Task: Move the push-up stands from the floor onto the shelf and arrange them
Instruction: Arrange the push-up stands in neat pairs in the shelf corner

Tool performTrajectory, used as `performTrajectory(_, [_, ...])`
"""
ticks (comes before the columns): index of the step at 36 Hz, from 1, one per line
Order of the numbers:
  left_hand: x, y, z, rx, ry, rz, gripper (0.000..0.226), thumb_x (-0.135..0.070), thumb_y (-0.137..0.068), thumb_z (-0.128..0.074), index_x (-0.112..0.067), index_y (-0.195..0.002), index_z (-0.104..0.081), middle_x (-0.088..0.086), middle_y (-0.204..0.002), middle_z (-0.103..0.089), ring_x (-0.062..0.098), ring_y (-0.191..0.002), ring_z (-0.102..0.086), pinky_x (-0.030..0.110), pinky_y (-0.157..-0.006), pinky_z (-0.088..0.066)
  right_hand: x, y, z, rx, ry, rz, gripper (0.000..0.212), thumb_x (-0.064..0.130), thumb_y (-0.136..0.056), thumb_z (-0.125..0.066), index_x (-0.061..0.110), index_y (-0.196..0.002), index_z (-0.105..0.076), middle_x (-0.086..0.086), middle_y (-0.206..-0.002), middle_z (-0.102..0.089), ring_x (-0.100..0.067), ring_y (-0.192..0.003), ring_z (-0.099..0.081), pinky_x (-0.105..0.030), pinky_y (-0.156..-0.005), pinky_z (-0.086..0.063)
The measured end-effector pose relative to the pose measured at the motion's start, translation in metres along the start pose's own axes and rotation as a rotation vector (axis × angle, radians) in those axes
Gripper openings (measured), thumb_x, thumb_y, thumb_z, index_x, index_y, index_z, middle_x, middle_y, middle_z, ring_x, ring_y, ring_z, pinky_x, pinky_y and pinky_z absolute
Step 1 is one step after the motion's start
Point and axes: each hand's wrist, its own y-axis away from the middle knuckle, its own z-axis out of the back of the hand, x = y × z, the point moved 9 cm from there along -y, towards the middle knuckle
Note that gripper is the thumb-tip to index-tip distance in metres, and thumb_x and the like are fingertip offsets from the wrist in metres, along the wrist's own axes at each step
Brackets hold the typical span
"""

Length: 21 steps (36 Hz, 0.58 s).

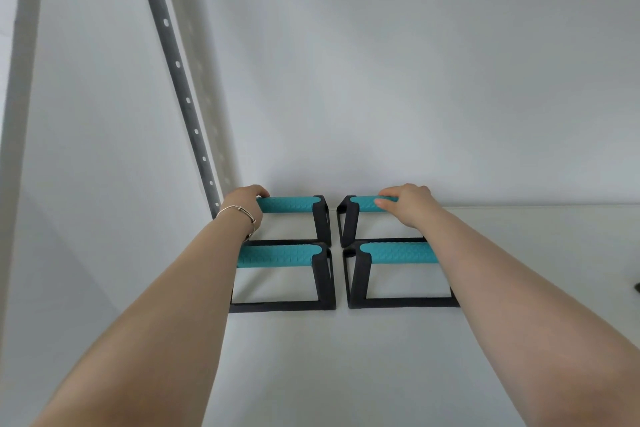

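Both bare forearms reach forward over the white shelf point(311, 357). Four black-framed push-up stands with teal grips stand there in two rows, long axes left to right. The left hand point(246, 199) is closed around the far left stand point(294, 215); the right hand point(405, 203) pinches the far right stand point(360, 210). The near stands point(287, 274) lie under the wrists. A grey perforated post point(180, 80) and a white wall stand behind.

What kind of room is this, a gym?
Probably a home storage corner, maybe for workouts. Four black push-up stands with teal grips sit on a white shelf against a plain white wall, beside a grey perforated metal shelving upright.
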Motion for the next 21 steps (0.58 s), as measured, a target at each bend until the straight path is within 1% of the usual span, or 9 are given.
performTrajectory(3, [0.0, -0.001, 0.0, -0.005, -0.003, -0.005, 0.066, 0.012, -0.072, -0.039, -0.034, -0.115, -0.059, -0.003, -0.087, -0.051, 0.022, -0.078, -0.054, 0.028, -0.06, -0.045, 0.0, 0.0, 0.0, 0.004, 0.02, -0.002, 0.042, 0.059, -0.093, -0.046, 0.041, -0.129, -0.058, -0.001, -0.134, -0.056, -0.029, -0.127, -0.036, -0.047, -0.103, -0.041])
performTrajectory(9, [0.001, -0.001, -0.002, -0.003, -0.011, 0.0, 0.066, 0.013, -0.071, -0.041, -0.033, -0.116, -0.059, -0.005, -0.082, -0.048, 0.022, -0.077, -0.054, 0.029, -0.059, -0.045, 0.0, 0.001, 0.0, 0.003, 0.022, -0.006, 0.044, 0.059, -0.093, -0.046, 0.04, -0.132, -0.056, -0.001, -0.136, -0.055, -0.03, -0.128, -0.035, -0.047, -0.104, -0.04])
performTrajectory(11, [0.0, 0.0, -0.002, -0.002, -0.008, 0.001, 0.067, 0.013, -0.072, -0.041, -0.032, -0.118, -0.059, -0.003, -0.087, -0.05, 0.022, -0.078, -0.053, 0.029, -0.061, -0.045, 0.0, 0.003, 0.0, 0.004, 0.016, -0.004, 0.045, 0.059, -0.094, -0.046, 0.038, -0.133, -0.056, -0.002, -0.137, -0.055, -0.029, -0.128, -0.034, -0.046, -0.105, -0.039])
performTrajectory(13, [-0.002, 0.002, -0.001, 0.008, -0.014, -0.007, 0.068, 0.013, -0.074, -0.041, -0.031, -0.123, -0.057, 0.0, -0.095, -0.051, 0.023, -0.081, -0.053, 0.029, -0.063, -0.044, 0.002, 0.005, 0.001, 0.022, 0.016, 0.002, 0.048, 0.058, -0.095, -0.045, 0.037, -0.138, -0.051, -0.001, -0.141, -0.052, -0.03, -0.131, -0.033, -0.045, -0.107, -0.036])
performTrajectory(15, [-0.007, 0.008, 0.002, 0.03, -0.018, -0.018, 0.071, 0.013, -0.076, -0.042, -0.029, -0.132, -0.051, 0.004, -0.112, -0.053, 0.026, -0.092, -0.055, 0.032, -0.069, -0.047, 0.003, 0.009, 0.001, 0.052, 0.029, 0.0, 0.054, 0.059, -0.094, -0.044, 0.041, -0.145, -0.039, -0.002, -0.147, -0.047, -0.029, -0.136, -0.03, -0.049, -0.11, -0.034])
performTrajectory(17, [-0.013, 0.016, 0.007, 0.036, -0.019, -0.018, 0.076, 0.012, -0.077, -0.043, -0.028, -0.141, -0.04, 0.005, -0.137, -0.044, 0.031, -0.111, -0.053, 0.04, -0.085, -0.05, 0.005, 0.016, 0.008, 0.022, 0.072, 0.005, 0.062, 0.061, -0.094, -0.044, 0.043, -0.15, -0.024, -0.004, -0.151, -0.041, -0.029, -0.141, -0.027, -0.053, -0.11, -0.031])
performTrajectory(18, [-0.017, 0.023, 0.012, 0.013, -0.009, -0.006, 0.075, 0.01, -0.079, -0.043, -0.029, -0.143, -0.037, 0.003, -0.143, -0.039, 0.032, -0.117, -0.05, 0.046, -0.091, -0.048, 0.008, 0.022, 0.015, -0.03, 0.074, 0.024, 0.065, 0.061, -0.093, -0.044, 0.041, -0.151, -0.023, -0.005, -0.151, -0.041, -0.029, -0.142, -0.027, -0.053, -0.11, -0.03])
performTrajectory(19, [-0.021, 0.033, 0.018, -0.024, 0.011, 0.004, 0.071, 0.006, -0.082, -0.044, -0.031, -0.142, -0.037, 0.001, -0.145, -0.038, 0.032, -0.118, -0.05, 0.05, -0.094, -0.046, 0.012, 0.029, 0.022, -0.093, 0.057, 0.058, 0.064, 0.06, -0.093, -0.045, 0.036, -0.15, -0.028, -0.005, -0.15, -0.042, -0.028, -0.141, -0.029, -0.051, -0.11, -0.031])
performTrajectory(21, [-0.034, 0.057, 0.028, -0.118, 0.057, -0.027, 0.049, -0.01, -0.09, -0.048, -0.031, -0.135, -0.045, 0.0, -0.138, -0.047, 0.03, -0.113, -0.052, 0.049, -0.093, -0.046, 0.021, 0.048, 0.03, -0.182, -0.003, 0.155, 0.054, 0.057, -0.093, -0.048, 0.026, -0.137, -0.05, -0.002, -0.139, -0.053, -0.026, -0.132, -0.042, -0.047, -0.105, -0.037])
